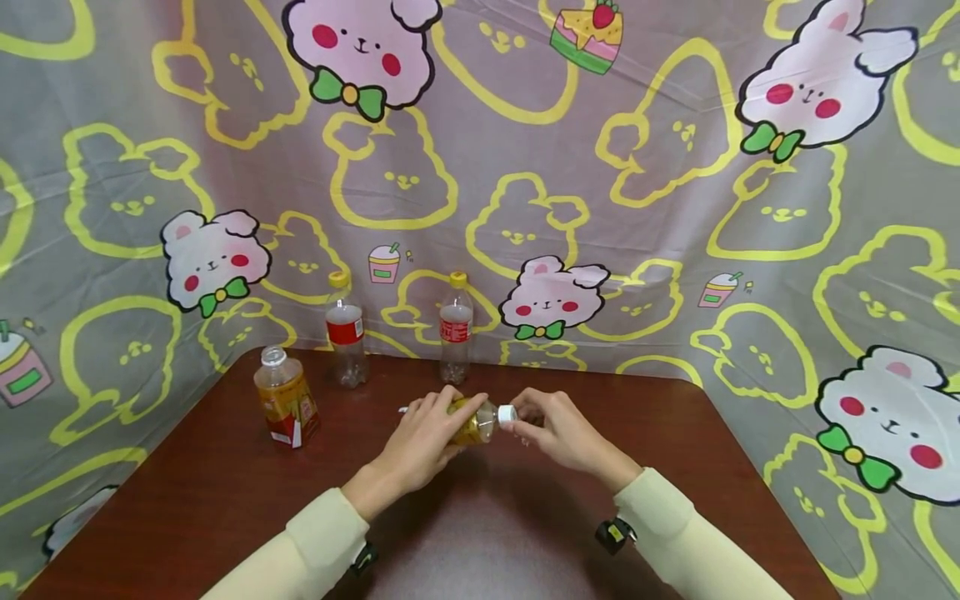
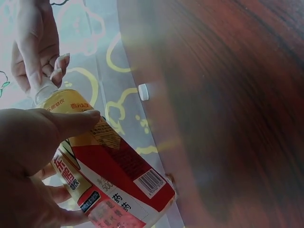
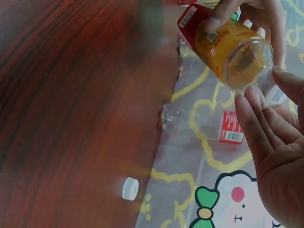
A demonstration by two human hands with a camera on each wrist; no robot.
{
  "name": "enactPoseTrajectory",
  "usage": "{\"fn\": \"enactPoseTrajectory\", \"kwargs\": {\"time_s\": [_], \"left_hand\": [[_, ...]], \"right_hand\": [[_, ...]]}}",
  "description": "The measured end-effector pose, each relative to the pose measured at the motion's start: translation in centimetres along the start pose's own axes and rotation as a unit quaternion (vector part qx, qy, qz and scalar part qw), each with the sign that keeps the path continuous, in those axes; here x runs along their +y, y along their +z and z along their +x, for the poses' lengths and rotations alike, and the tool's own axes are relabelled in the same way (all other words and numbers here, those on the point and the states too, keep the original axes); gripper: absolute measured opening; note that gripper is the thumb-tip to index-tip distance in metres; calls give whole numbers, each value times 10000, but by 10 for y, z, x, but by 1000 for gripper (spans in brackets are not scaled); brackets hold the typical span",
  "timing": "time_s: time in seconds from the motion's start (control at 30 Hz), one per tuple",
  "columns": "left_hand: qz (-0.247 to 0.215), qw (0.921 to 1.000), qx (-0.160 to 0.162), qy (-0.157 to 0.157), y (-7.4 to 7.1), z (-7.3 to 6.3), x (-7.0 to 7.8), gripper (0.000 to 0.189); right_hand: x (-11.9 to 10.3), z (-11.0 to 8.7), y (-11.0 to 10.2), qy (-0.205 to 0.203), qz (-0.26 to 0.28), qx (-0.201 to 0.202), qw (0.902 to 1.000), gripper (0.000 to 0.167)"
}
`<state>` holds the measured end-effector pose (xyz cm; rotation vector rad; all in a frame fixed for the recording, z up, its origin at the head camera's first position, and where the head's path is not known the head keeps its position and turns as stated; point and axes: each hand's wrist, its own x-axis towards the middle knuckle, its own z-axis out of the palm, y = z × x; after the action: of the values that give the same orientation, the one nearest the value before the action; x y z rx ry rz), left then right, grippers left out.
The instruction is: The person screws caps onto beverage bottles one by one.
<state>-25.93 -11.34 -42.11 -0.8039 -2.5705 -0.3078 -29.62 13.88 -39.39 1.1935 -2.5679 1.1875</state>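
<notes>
My left hand (image 1: 427, 432) grips a plastic drink bottle (image 1: 472, 423) with a yellow and red label, held tilted on its side above the table. The label and barcode show clearly in the left wrist view, on the bottle's body (image 2: 114, 166). At the neck, the thumb and fingers of my right hand (image 1: 558, 429) pinch a white cap (image 1: 507, 413). In the right wrist view the bottle's clear shoulder (image 3: 251, 61) faces the right fingers. A second white cap (image 3: 130, 188) lies loose on the table.
On the dark red table (image 1: 187, 500), an uncapped yellow-labelled bottle (image 1: 287, 400) stands at the left. Two clear bottles with yellow caps and red labels, one left (image 1: 346, 329) and one right (image 1: 455, 329), stand near the back edge. A patterned cloth (image 1: 660, 225) hangs behind.
</notes>
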Motion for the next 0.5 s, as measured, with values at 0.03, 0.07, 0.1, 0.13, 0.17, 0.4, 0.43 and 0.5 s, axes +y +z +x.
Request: {"fn": "enactPoseTrajectory", "kwargs": {"time_s": [0.03, 0.07, 0.1, 0.13, 0.17, 0.4, 0.43, 0.5], "left_hand": [[-25, 10000, -8, -20, 0, 0, 0, 87], [-75, 10000, -20, -34, 0, 0, 0, 87], [-142, 9999, -35, -34, 0, 0, -1, 86], [-226, 9997, -43, -31, -1, 0, -2, 86], [-332, 9994, -57, -37, -2, 1, -3, 86], [-1246, 9916, 163, -306, -7, 3, -19, 85], [-1396, 9892, 224, -377, -8, 4, -22, 85], [-1701, 9833, 354, -534, -11, 4, -29, 85]], "right_hand": [[-1, 0, 0, 37, 47, 23, 10000, 16], [-1, 0, 0, 69, 80, 47, 9999, 16], [-2, 1, 0, 77, 106, 64, 9999, 16], [-2, 1, -1, 71, 114, 77, 9999, 16], [-3, 2, -2, 53, 101, 88, 9999, 15], [-3, 0, -22, -76, -100, 334, 9994, 11], [-2, 0, -26, -112, -184, 424, 9989, 10], [0, -1, -33, -139, -362, 585, 9975, 10]]}}
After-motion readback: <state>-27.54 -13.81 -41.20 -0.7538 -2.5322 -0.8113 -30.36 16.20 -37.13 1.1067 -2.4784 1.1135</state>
